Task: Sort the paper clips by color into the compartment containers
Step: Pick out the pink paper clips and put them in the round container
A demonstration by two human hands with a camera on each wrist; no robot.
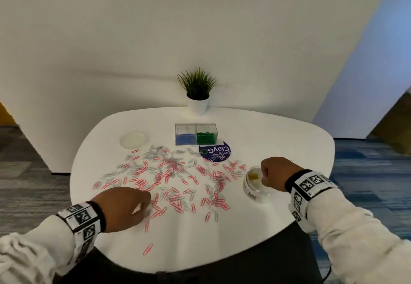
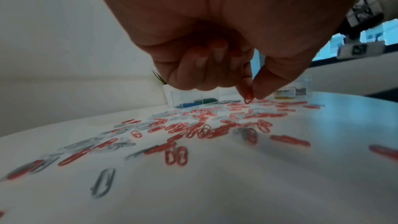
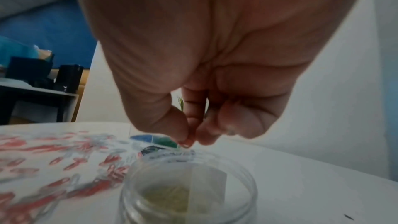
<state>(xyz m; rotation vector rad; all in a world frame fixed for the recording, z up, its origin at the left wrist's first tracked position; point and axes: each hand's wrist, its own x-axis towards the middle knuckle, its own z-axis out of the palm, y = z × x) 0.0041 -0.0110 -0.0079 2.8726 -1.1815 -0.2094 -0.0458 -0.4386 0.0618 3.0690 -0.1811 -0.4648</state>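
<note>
Red and silver paper clips [image 1: 169, 179] lie scattered across the white table [image 1: 278, 132]. My left hand [image 1: 142, 207] is low over the near left of the pile. In the left wrist view its thumb and forefinger pinch a red clip [image 2: 248, 98], with the other fingers curled. My right hand [image 1: 265, 172] hovers over a round clear jar [image 1: 253, 189] with yellow clips in one compartment. In the right wrist view its thumb and forefinger [image 3: 191, 140] pinch a small reddish clip [image 3: 185, 144] just above the jar's far rim [image 3: 247, 175]. A clear two-compartment box [image 1: 195, 137] holds blue and green clips.
A white round lid [image 1: 134, 139] lies at the back left. A potted plant [image 1: 198, 97] stands at the table's far edge, against the wall. A dark blue round sticker [image 1: 214, 151] lies in front of the box. Stray red clips [image 1: 148, 248] lie near the front edge.
</note>
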